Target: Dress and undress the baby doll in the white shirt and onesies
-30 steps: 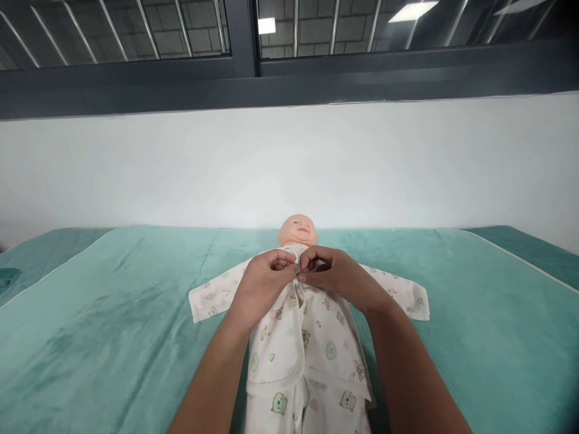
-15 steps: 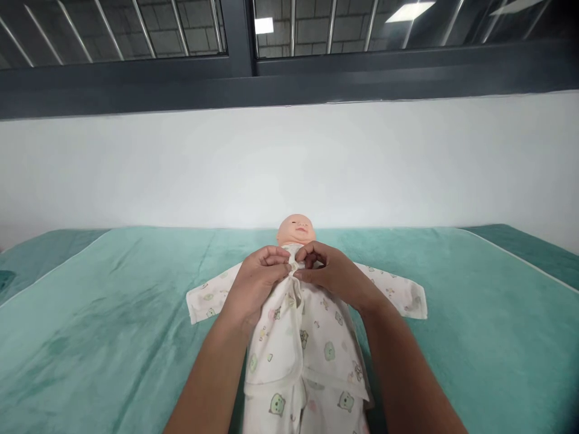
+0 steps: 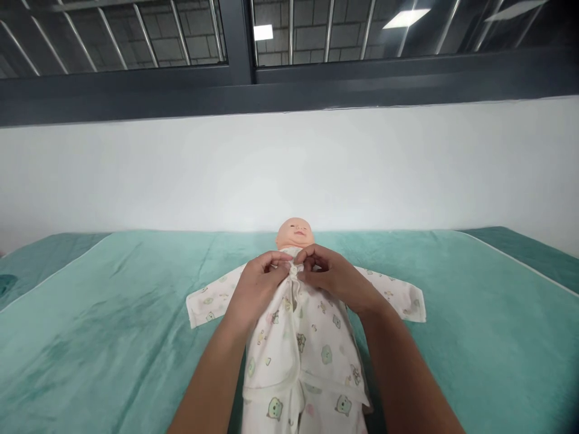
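A baby doll [image 3: 295, 231] lies on its back on a teal blanket [image 3: 113, 313], head toward the wall. It wears a white printed top [image 3: 307, 337] with sleeves spread out and matching trousers. My left hand [image 3: 257, 288] and my right hand [image 3: 335, 276] meet at the doll's chest just below the chin. Both pinch the two front edges of the top together at its upper closure. Whatever fastener sits there is too small to make out.
A white wall [image 3: 289, 169] rises right behind the blanket, with a dark-framed window [image 3: 244, 54] above it. The blanket spreads wide to the left and right of the doll. Darker green bedding [image 3: 520, 241] shows at the far corners.
The hands stay pinched at the same spot on the doll's chest, with small finger shifts. The view has tilted slightly, so everything sits a little lower.
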### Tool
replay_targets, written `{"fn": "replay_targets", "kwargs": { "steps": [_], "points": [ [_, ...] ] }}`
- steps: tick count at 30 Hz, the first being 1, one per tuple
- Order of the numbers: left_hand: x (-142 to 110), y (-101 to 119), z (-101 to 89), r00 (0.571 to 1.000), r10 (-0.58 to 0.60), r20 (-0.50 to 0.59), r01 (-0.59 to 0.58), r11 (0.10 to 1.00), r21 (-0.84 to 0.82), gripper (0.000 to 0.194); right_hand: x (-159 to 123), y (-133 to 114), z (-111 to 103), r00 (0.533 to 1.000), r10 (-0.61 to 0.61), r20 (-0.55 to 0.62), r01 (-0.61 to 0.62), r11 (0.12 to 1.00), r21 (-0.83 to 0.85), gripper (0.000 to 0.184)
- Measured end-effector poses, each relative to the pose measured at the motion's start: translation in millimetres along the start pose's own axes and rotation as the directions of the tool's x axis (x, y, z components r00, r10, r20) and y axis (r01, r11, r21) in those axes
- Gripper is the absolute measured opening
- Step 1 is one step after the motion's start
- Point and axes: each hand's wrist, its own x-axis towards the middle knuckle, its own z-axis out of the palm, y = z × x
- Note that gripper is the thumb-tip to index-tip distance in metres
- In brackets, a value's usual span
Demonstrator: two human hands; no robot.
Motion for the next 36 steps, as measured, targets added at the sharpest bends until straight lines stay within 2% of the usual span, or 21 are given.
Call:
{"fn": "replay_targets", "kwargs": {
  "steps": [3,6,8,10,12,15,18,22,27,31,36],
  "points": [
    [4.5,-8.3,2.6,0.986,0.147,-0.082,-0.126,0.967,0.223,0.032,1.3,2.3,0.6,0.998,0.027,-0.052,-0.022,0.995,0.099,0.015],
    [7.2,-15.7,5.6,0.967,0.232,-0.102,-0.183,0.918,0.351,0.036,6.3,7.1,2.9,0.971,0.056,-0.233,-0.020,0.988,0.154,0.010],
    [7.6,-18.3,6.7,0.962,0.252,-0.105,-0.198,0.908,0.368,0.038,10.5,10.2,5.1,0.922,-0.002,-0.387,0.026,0.998,0.059,0.011],
    [7.7,-19.7,7.1,0.950,0.295,-0.101,-0.235,0.890,0.392,0.040,14.6,12.8,7.9,0.883,-0.128,-0.453,0.085,0.990,-0.113,0.019],
    [8.3,-21.2,7.0,0.934,0.352,-0.068,-0.288,0.849,0.443,0.046,18.0,15.7,11.2,0.875,-0.233,-0.424,0.137,0.960,-0.246,0.025],
    [11.2,-25.5,7.0,0.921,0.389,-0.001,-0.333,0.792,0.512,0.053,21.3,20.8,15.4,0.869,-0.278,-0.410,0.150,0.937,-0.317,0.029],
    [14.8,-30.2,7.2,0.928,0.373,0.007,-0.320,0.787,0.528,0.051,22.1,24.4,16.6,0.850,-0.281,-0.445,0.123,0.929,-0.350,0.031],
    [17.0,-31.9,7.8,0.937,0.348,-0.018,-0.292,0.812,0.505,0.047,21.0,24.4,15.7,0.850,-0.308,-0.427,0.126,0.906,-0.403,0.034],
    [16.9,-29.3,7.7,0.945,0.328,-0.001,-0.285,0.823,0.491,0.047,20.5,24.3,14.4,0.869,-0.336,-0.363,0.152,0.880,-0.450,0.036],
    [16.5,-29.1,7.3,0.941,0.337,0.006,-0.297,0.821,0.487,0.048,21.9,26.7,14.2,0.901,-0.276,-0.336,0.086,0.870,-0.485,0.041],
    [15.8,-30.1,7.4,0.945,0.328,0.004,-0.292,0.835,0.466,0.049,21.3,27.1,14.4,0.925,-0.256,-0.281,0.039,0.799,-0.599,0.043]
  ]
}}
